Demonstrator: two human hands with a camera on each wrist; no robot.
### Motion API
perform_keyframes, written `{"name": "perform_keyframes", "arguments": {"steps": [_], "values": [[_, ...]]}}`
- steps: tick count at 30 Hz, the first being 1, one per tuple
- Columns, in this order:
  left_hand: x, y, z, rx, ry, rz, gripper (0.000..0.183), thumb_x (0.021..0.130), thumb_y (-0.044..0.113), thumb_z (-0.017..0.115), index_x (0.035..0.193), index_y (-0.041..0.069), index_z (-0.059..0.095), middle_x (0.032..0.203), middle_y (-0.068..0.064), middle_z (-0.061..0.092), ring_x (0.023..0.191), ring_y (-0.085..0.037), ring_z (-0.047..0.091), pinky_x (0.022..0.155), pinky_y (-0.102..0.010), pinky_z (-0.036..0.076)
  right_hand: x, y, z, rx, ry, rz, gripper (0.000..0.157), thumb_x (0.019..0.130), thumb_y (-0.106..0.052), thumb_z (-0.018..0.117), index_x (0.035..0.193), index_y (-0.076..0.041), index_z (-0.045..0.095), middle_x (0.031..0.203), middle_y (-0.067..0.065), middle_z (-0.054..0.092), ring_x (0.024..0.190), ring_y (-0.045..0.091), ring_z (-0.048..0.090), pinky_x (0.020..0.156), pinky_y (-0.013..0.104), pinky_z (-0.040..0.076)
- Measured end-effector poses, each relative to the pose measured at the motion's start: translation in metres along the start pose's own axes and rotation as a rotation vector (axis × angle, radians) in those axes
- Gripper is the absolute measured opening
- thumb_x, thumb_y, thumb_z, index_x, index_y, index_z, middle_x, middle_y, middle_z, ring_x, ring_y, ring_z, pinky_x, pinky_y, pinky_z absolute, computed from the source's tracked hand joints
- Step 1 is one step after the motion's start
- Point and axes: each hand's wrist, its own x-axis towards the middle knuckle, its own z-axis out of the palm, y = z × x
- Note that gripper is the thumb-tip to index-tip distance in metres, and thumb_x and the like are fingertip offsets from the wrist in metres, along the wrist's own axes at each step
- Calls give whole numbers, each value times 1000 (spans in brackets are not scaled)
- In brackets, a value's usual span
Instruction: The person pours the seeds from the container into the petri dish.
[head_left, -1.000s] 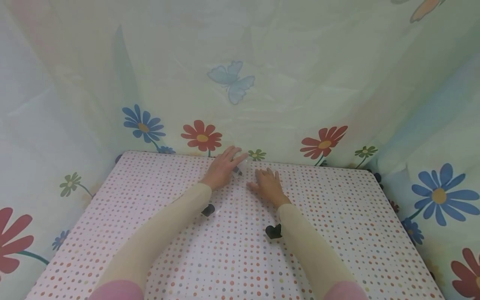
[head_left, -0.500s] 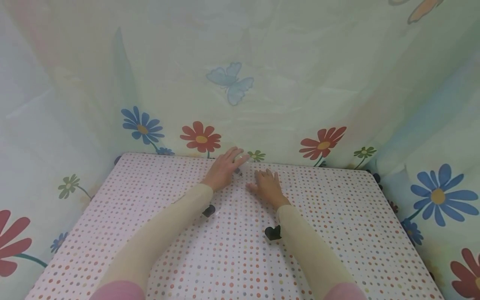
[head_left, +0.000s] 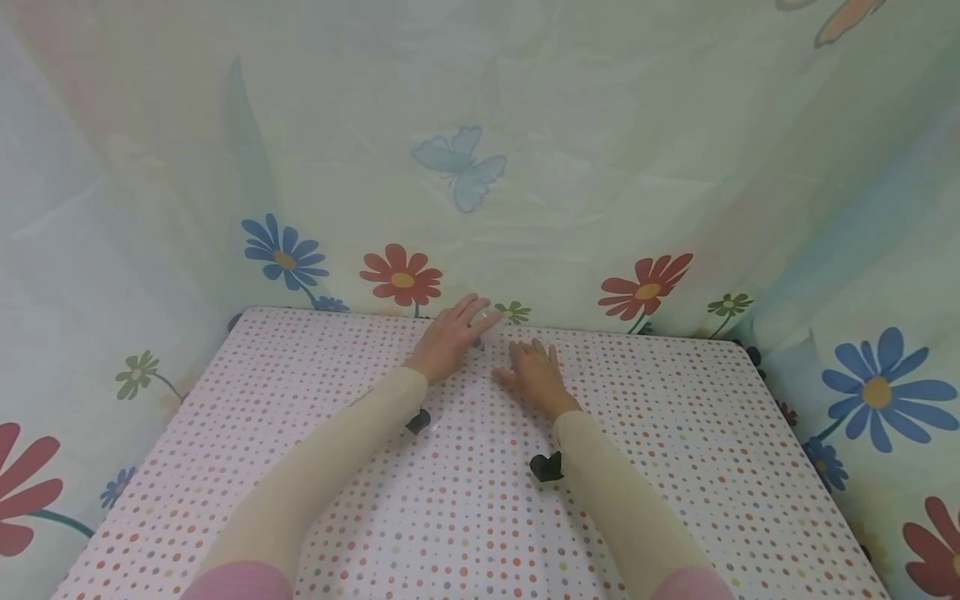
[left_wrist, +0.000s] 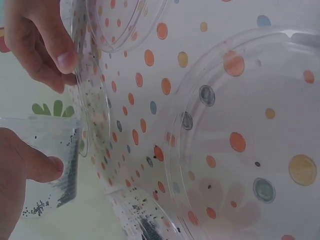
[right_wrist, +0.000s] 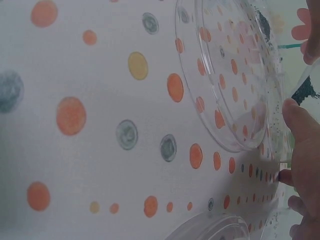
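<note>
My left hand (head_left: 450, 337) grips a clear plastic cup (left_wrist: 65, 165) near the table's far edge. Small dark seed-like grains lie along the cup's side and bottom; in the head view the fingers hide most of it. A shallow clear dish (left_wrist: 96, 107) with scattered dark specks lies beside the cup. My right hand (head_left: 538, 375), fingers relaxed and spread, has its thumb and fingertips at that dish's rim. A larger clear round dish (right_wrist: 230, 70) lies near the right hand. Another clear dish (left_wrist: 132, 207) holds a heap of dark grains.
A wide clear dish (left_wrist: 175, 130) lies nearest the left wrist, with stray dark specks. Dotted paper covers the table (head_left: 450, 517). Flowered sheeting (head_left: 540, 217) rises behind and on both sides. Black pieces, one heart-shaped (head_left: 546, 467), show beside the sleeves.
My left hand has shifted slightly to the right, and less of the dark grains in its cup shows past the fingers. The right hand keeps its place.
</note>
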Motion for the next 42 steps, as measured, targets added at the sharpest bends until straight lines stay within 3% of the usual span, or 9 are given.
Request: {"name": "perform_keyframes", "arguments": {"steps": [6, 21, 33, 42], "values": [[1, 0, -3, -5, 24, 17, 74, 85, -2, 66, 148, 25, 39, 154, -8, 37, 147, -27, 27, 113, -45, 40, 3, 1, 1, 0, 11, -4, 69, 94, -48, 56, 144, -3, 41, 150, 19, 42, 146, 41, 23, 120, 61, 9], [2, 0, 1, 46, -10, 46, 71, 90, 7, 65, 150, 29, 33, 157, -4, 32, 149, -25, 24, 114, -45, 38, 4, -1, 3, 19, 7, 5, 70, 94, -49, 56, 145, -5, 40, 150, 17, 43, 147, 40, 21, 120, 61, 7], [4, -1, 5, 89, 7, 71, 75, 87, 6, 68, 150, 28, 33, 156, -5, 34, 148, -25, 25, 113, -44, 40, 2, -1, 3, 11, -1, 9, 70, 94, -48, 57, 146, -5, 39, 150, 18, 42, 147, 41, 21, 121, 60, 7], [7, -2, 8, 63, 36, 66, 76, 85, 2, 69, 148, 27, 36, 154, -7, 36, 147, -27, 26, 112, -44, 41, 1, 1, 3, 1, 7, 15, 71, 93, -50, 56, 145, -5, 40, 150, 18, 43, 146, 41, 23, 120, 61, 9]]}}
